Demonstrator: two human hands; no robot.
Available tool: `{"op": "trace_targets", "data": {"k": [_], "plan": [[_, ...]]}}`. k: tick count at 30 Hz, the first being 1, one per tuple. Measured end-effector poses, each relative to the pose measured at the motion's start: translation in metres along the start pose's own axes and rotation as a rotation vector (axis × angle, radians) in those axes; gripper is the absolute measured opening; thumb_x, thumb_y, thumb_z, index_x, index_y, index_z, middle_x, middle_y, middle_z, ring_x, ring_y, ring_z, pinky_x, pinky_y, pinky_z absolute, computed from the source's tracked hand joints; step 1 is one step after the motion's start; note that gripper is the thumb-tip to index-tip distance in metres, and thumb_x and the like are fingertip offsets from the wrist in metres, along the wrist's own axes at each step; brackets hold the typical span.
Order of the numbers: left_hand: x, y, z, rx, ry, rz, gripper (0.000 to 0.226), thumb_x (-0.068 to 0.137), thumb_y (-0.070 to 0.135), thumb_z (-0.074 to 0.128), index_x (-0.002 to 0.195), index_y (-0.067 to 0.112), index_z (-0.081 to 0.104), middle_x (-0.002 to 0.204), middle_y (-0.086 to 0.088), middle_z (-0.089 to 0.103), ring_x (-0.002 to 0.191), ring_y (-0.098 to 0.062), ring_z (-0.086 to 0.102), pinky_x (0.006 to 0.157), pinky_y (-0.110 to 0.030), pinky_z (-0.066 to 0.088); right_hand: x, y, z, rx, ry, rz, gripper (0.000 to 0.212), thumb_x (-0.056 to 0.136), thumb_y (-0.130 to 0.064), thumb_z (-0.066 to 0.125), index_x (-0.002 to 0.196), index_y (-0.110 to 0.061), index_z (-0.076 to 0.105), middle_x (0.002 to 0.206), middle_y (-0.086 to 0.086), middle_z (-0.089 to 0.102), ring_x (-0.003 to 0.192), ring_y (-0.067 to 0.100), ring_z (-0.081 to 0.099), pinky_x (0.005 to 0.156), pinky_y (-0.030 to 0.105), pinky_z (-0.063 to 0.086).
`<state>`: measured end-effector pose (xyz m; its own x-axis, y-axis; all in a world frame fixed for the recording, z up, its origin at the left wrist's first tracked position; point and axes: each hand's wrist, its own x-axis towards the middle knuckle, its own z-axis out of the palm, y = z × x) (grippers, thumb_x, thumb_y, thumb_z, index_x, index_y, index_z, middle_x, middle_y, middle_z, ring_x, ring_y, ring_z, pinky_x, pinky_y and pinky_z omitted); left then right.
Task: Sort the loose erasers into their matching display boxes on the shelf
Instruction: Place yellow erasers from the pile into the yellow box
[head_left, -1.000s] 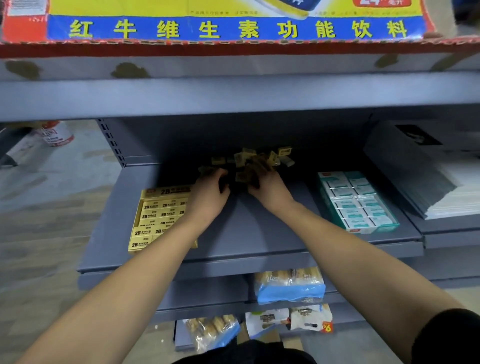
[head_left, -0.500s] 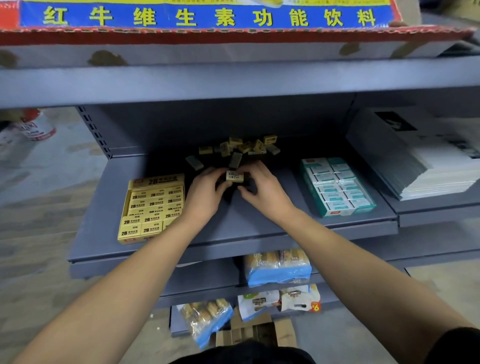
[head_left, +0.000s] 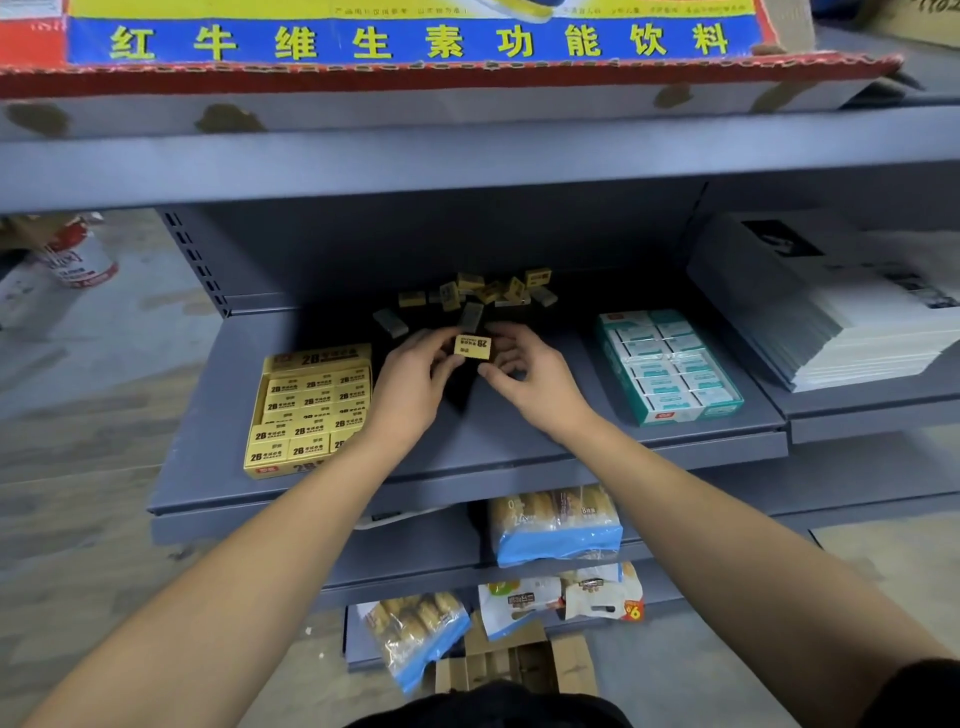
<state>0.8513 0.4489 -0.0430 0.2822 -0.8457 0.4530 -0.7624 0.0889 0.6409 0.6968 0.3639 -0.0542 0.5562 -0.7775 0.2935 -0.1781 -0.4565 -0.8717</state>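
You're looking at grey metal shelving on a worn concrete floor. Up top there's a red and blue drink carton, a stack of paper off to your right, bagged snacks lower down, and flattened cardboard on the ground.

The shelf looks like matt grey painted metal. The yellow display box and teal display box look like printed card, and the snack bags below are glossy clear plastic. Torn corrugated cardboard lies on the floor.
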Motion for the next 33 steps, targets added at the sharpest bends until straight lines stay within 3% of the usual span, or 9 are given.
{"op": "trace_targets", "data": {"k": [5, 9, 12, 15, 17, 20, 24, 29, 33], "plan": [[-0.005, 0.004, 0.003, -0.02, 0.013, -0.048, 0.028, 0.083, 0.017, 0.073, 0.11, 0.016, 0.066, 0.095, 0.005, 0.066, 0.081, -0.002, 0.059, 0.074, -0.015, 0.049, 0.003, -0.007, 0.001, 0.341, 0.018, 0.248, 0.012, 0.092, -0.012, 0.062, 0.104, -0.014, 0.061, 0.097, 0.011, 0.069, 0.091, 0.017, 0.067, 0.087, 0.031, 0.055], [-0.007, 0.007, 0.005, -0.021, -0.054, -0.016, 0.031, 0.083, 0.017, 0.074, 0.112, 0.016, 0.065, 0.096, 0.005, 0.067, 0.083, -0.003, 0.061, 0.079, -0.022, 0.052, 0.005, -0.012, -0.003, 0.558, 0.048, 0.319, 0.023, 0.095, -0.007, 0.056, 0.117, -0.008, 0.06, 0.114, 0.021, 0.062, 0.106, 0.03, 0.064, 0.085, 0.04, 0.057], [-0.006, 0.009, 0.004, -0.007, -0.025, -0.014, 0.042, 0.084, 0.016, 0.072, 0.125, 0.016, 0.06, 0.105, 0.003, 0.065, 0.085, -0.006, 0.061, 0.08, -0.024, 0.051, 0.004, -0.017, -0.008, 0.422, 0.068, 0.228, 0.033, 0.09, -0.008, 0.065, 0.122, -0.007, 0.058, 0.101, 0.009, 0.068, 0.092, 0.015, 0.068, 0.073, 0.025, 0.055], [-0.006, 0.011, 0.003, 0.017, -0.033, 0.034, 0.044, 0.086, 0.015, 0.071, 0.128, 0.018, 0.059, 0.108, 0.002, 0.062, 0.087, -0.009, 0.059, 0.08, -0.027, 0.051, 0.002, -0.02, -0.01, 0.315, 0.063, 0.149, 0.021, 0.086, -0.01, 0.07, 0.106, -0.009, 0.064, 0.09, 0.003, 0.07, 0.079, 0.006, 0.066, 0.071, 0.022, 0.052], [-0.006, 0.012, 0.002, 0.025, -0.019, 0.049, 0.036, 0.086, 0.012, 0.07, 0.122, 0.016, 0.064, 0.104, 0.001, 0.063, 0.087, -0.01, 0.059, 0.079, -0.032, 0.053, 0.0, -0.02, -0.01, 0.219, 0.054, 0.085, 0.018, 0.084, -0.015, 0.073, 0.102, -0.012, 0.068, 0.096, 0.003, 0.07, 0.085, 0.009, 0.065, 0.077, 0.026, 0.054], [-0.007, 0.012, -0.001, 0.024, 0.041, 0.008, 0.032, 0.087, 0.011, 0.068, 0.119, 0.012, 0.065, 0.102, -0.001, 0.063, 0.087, -0.012, 0.061, 0.08, -0.033, 0.054, -0.004, -0.017, -0.01, 0.014, 0.041, -0.122, 0.03, 0.083, -0.014, 0.074, 0.112, -0.014, 0.064, 0.112, 0.002, 0.064, 0.098, 0.01, 0.064, 0.085, 0.024, 0.054], [-0.01, 0.01, -0.008, 0.033, 0.062, -0.002, 0.033, 0.088, 0.011, 0.067, 0.121, 0.011, 0.064, 0.104, -0.002, 0.064, 0.088, -0.014, 0.062, 0.082, -0.032, 0.053, -0.003, -0.017, -0.007, -0.227, 0.073, -0.361, 0.022, 0.085, -0.008, 0.07, 0.107, -0.007, 0.068, 0.106, 0.003, 0.065, 0.097, 0.01, 0.063, 0.087, 0.023, 0.052], [-0.019, -0.005, -0.029, 0.057, 0.118, -0.096, 0.04, 0.085, 0.012, 0.07, 0.123, 0.019, 0.061, 0.104, 0.002, 0.064, 0.084, -0.009, 0.061, 0.079, -0.03, 0.052, 0.004, -0.029, 0.01, -0.255, 0.101, -0.408, 0.014, 0.086, -0.013, 0.072, 0.098, -0.008, 0.071, 0.1, 0.002, 0.068, 0.097, 0.009, 0.062, 0.087, 0.016, 0.046], [-0.035, -0.027, -0.065, 0.094, 0.236, -0.213, 0.035, 0.086, 0.009, 0.064, 0.12, 0.018, 0.06, 0.106, -0.001, 0.067, 0.092, -0.014, 0.064, 0.086, -0.033, 0.052, 0.01, -0.04, 0.043, -0.213, 0.018, -0.397, 0.011, 0.086, -0.016, 0.071, 0.097, -0.011, 0.071, 0.1, -0.001, 0.068, 0.098, 0.01, 0.062, 0.087, 0.022, 0.048]]}}
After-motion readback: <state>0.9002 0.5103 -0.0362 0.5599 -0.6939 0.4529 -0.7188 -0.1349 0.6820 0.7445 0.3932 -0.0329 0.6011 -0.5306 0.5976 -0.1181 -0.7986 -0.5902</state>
